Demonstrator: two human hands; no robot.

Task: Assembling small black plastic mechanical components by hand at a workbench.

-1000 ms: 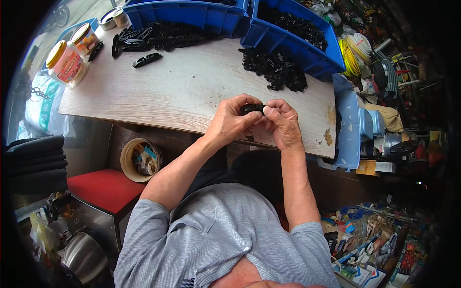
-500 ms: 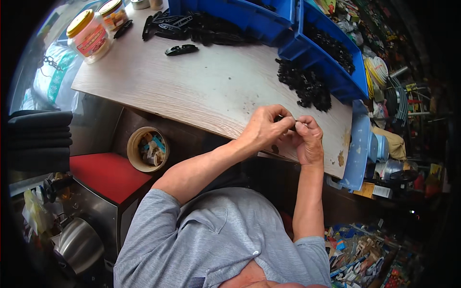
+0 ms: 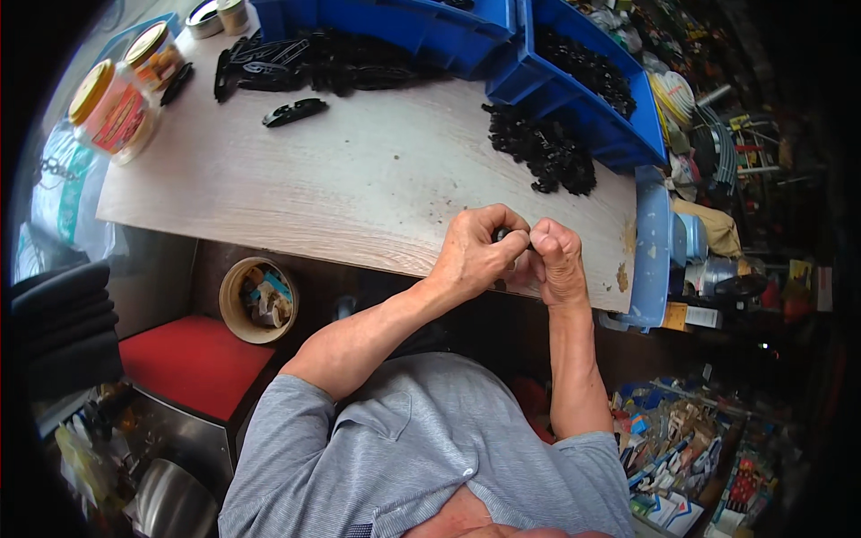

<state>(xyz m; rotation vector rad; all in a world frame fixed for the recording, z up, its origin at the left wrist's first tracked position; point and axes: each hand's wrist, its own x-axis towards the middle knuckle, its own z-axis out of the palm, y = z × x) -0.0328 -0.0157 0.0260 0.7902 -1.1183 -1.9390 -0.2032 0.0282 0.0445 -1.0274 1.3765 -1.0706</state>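
Observation:
Over the table's front edge, my left hand (image 3: 475, 251) and my right hand (image 3: 560, 260) meet with bent, pinched fingers. Between the thumb and index finger of the left hand shows a bit of a small black part (image 3: 500, 235); the fingers cover most of it. My right fingertips press close to the same spot, and what they pinch is hidden. Beyond the hands, a heap of small black pieces (image 3: 547, 154) lies on the pale wooden table (image 3: 359, 179). A single long black plastic piece (image 3: 295, 112) rests farther left, near a pile of similar pieces (image 3: 332, 63).
Two blue bins (image 3: 587, 103) at the back hold black parts. Lidded jars (image 3: 112, 112) stand at the table's left end. A waste bucket (image 3: 258, 300) sits below the front edge, beside a red-topped cabinet (image 3: 193, 363). A light-blue plastic container (image 3: 647, 260) adjoins the right end.
The view has shifted, so the table and its things appear farther left. My hands stay together at the front edge, with slightly altered finger positions.

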